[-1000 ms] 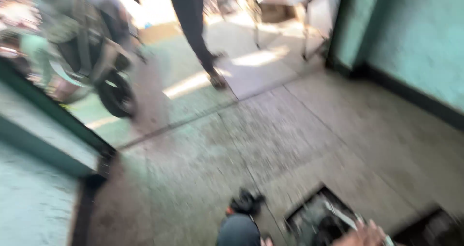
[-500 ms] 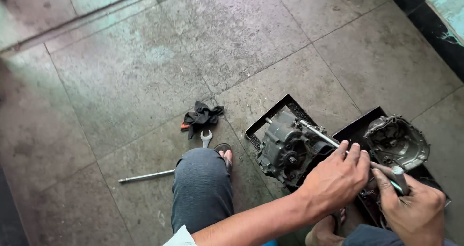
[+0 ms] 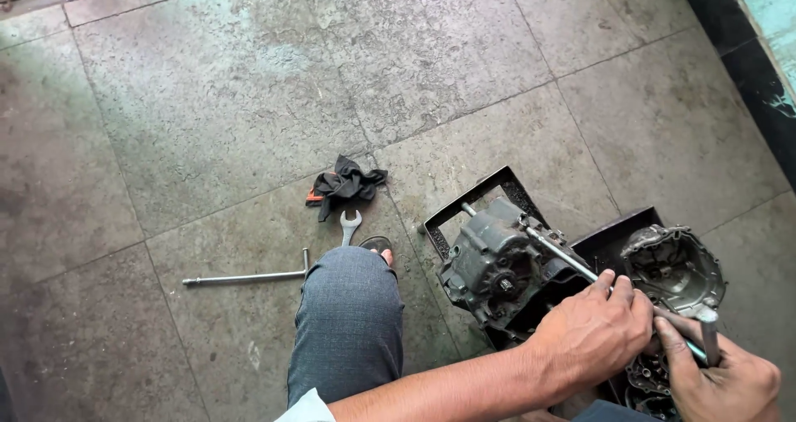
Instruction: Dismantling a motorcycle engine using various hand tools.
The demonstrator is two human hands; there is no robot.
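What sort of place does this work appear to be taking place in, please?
Probably a small repair workshop's floor: an engine block sits in a tray on stone tiles, with a spanner and rag lying nearby.

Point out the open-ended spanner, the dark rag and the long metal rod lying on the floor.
open-ended spanner (image 3: 351, 225), head view, on its open jaw end.
dark rag (image 3: 344, 184), head view, on the middle of the bundle.
long metal rod (image 3: 245, 278), head view, midway along its shaft.
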